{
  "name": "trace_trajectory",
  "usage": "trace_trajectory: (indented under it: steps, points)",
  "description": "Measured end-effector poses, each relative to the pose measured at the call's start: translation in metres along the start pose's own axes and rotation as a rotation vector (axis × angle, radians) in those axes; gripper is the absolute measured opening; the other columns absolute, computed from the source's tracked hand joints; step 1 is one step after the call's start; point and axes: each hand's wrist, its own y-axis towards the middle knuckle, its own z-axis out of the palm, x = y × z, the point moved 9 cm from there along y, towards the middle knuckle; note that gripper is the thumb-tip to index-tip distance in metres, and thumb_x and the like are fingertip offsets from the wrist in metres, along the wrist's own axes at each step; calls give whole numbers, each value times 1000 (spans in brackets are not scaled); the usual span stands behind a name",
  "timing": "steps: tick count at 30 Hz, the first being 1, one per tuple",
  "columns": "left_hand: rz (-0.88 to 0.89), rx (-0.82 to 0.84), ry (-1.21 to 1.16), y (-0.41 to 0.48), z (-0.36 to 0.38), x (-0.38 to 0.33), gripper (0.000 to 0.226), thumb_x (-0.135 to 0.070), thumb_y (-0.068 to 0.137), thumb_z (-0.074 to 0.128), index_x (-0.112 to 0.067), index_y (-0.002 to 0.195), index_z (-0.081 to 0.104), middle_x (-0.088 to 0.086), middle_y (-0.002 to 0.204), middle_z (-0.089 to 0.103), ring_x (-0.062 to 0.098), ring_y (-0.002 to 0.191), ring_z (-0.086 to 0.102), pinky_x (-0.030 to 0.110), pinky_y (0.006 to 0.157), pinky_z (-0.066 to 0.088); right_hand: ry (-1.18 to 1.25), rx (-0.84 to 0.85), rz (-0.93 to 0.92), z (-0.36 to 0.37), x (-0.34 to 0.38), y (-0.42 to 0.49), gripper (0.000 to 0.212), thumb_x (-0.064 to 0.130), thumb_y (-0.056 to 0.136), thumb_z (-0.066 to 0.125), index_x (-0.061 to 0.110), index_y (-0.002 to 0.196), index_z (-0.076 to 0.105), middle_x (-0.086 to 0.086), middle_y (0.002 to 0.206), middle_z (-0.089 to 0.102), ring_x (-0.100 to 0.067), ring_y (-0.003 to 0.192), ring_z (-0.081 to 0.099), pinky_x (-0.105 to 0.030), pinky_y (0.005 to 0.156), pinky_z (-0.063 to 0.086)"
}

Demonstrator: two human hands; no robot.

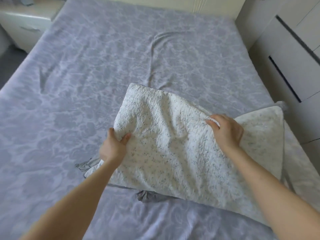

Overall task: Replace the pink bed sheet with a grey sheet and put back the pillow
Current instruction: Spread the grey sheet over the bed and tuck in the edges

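Note:
A grey patterned sheet covers the whole bed, with a long wrinkle near its middle. A white pillow with small grey speckles is raised over the near right part of the bed. My left hand grips its left edge, thumb on top. My right hand grips a fold of the cover near the pillow's upper right. A second white speckled pillow lies flat behind and to the right of it. No pink sheet is in view.
A white nightstand stands at the far left of the bed. White drawer units line the right side. A pale headboard runs along the far edge. A dark grey bit of cloth pokes out under the pillow.

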Motion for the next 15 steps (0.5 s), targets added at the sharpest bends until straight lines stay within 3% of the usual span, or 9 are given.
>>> trace_trajectory:
  steps: [8,12,15]
  points:
    - [-120,-101,194,82,-215,188,54,-68,81,51,-21,104,41,7,79,65,28,69,61,32,57,47,176,277,-77,67,261,-42,29,39,92,56,20,112,67,-6,101,71,-30,97,63,-34,73,43]
    - [-207,-165,264,100,-291,255,52,-65,81,51,-19,103,44,5,76,64,26,66,58,31,57,45,226,391,-144,100,368,-61,30,39,95,52,19,114,64,-7,100,70,-29,98,63,-33,74,43]
    - [-296,-224,290,112,-329,293,49,-61,84,50,-18,106,42,10,85,63,31,77,58,34,63,42,224,419,-189,117,431,-68,28,38,96,51,19,112,63,-7,97,70,-29,95,63,-31,70,40]
